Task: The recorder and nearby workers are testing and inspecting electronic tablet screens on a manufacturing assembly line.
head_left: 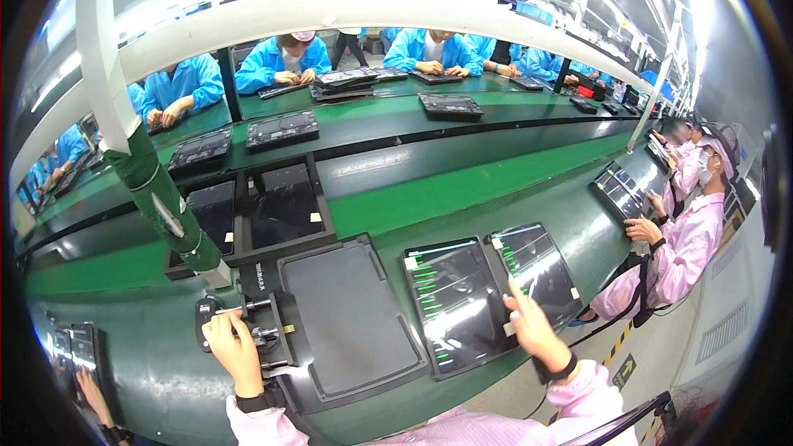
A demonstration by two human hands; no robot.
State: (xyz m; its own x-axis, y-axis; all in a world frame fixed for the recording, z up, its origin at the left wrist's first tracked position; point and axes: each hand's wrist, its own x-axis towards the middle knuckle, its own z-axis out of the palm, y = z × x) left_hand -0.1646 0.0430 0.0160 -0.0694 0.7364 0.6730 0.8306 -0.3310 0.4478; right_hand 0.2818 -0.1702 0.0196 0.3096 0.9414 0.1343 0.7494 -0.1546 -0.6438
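Note:
My left hand (233, 348) is closed around the handle of a small metal clamp fixture (268, 332), beside a rounded black block (203, 314). The gripped part is mostly hidden by my fingers. To the right of the clamp lies a flat grey pad (351, 318) in a black frame. Two dark tablet-like screens come after it, a lit left screen (458, 306) with green lines and a right screen (541, 268) with similar lines. My right hand (535, 332) is over the gap between them, fingers stretched out, near a pale tab on the left screen's edge; contact cannot be made out.
Behind the pad, a black tray (326, 219) holds two dark panels. A green-wrapped post (157, 190) rises at left. Co-workers in blue handle devices across the conveyor (396, 165); a co-worker in pink (686, 239) holds a device at right. Another hand (95, 396) shows lower left.

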